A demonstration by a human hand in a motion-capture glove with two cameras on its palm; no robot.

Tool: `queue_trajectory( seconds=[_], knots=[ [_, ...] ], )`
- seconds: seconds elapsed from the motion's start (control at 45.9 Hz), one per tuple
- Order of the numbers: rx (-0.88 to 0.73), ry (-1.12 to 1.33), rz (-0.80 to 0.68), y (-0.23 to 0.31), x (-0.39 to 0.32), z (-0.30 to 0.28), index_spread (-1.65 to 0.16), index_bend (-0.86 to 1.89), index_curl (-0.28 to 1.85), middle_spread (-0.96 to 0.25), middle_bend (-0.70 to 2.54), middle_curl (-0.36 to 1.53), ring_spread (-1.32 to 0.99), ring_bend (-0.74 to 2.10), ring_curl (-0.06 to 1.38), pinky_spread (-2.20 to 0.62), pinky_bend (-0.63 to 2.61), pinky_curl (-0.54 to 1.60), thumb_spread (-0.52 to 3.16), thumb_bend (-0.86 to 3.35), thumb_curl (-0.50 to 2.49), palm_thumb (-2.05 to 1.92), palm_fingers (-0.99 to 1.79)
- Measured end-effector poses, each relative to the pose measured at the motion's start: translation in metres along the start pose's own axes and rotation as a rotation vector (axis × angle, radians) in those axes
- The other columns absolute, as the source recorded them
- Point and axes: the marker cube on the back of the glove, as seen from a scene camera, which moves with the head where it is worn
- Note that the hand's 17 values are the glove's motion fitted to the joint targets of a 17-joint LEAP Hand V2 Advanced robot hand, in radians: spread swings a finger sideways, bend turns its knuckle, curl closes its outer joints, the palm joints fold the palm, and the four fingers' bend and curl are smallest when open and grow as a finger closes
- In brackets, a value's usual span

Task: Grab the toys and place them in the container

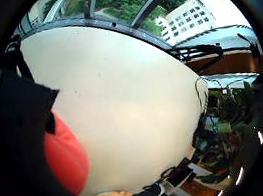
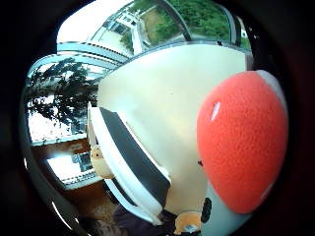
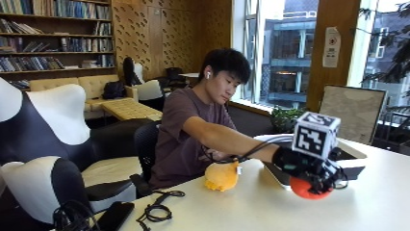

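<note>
In the outside view my gloved right hand [image 3: 306, 167] grips an orange ball [image 3: 309, 188] from above, fingers curled round it. The ball is low over the table, right beside the near wall of the white container [image 3: 356, 155]; I cannot tell whether it touches the tabletop. The ball fills much of the thumb side view [image 2: 241, 142], with the container [image 2: 129, 156] and its dark inside beyond it. Its edge also shows in the little finger side view [image 1: 66, 154]. A yellow plush toy [image 3: 222, 176] lies on the table in front of the person's chest.
The cream table [image 3: 256, 207] stretches toward the camera. A black phone [image 3: 115, 215] and a coiled black cable [image 3: 156, 210] lie near its left end. Black and white chairs stand to the left, and windows lie behind the container.
</note>
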Motion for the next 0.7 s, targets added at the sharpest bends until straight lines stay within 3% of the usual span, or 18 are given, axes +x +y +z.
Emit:
queue_trajectory(
  seconds=[0.152,0.37,0.697],
  knots=[
    [0.084,0.054,0.018,0.057,-0.023,-0.103,-0.41,0.53,0.44,-0.34,0.82,0.5,-0.4,1.06,0.68,-0.32,1.02,0.47,0.77,0.21,0.78,0.74,0.9],
    [0.195,0.174,-0.12,0.13,-0.092,-0.213,-0.45,0.64,0.56,-0.4,0.92,0.6,-0.47,1.13,0.73,-0.34,1.08,0.51,0.59,0.19,0.87,0.75,0.79],
    [0.204,0.192,-0.269,0.16,-0.204,-0.241,-0.48,0.72,0.74,-0.41,1.02,0.74,-0.51,1.22,0.8,-0.35,1.18,0.57,0.45,0.14,0.97,0.72,0.64]
  ],
)
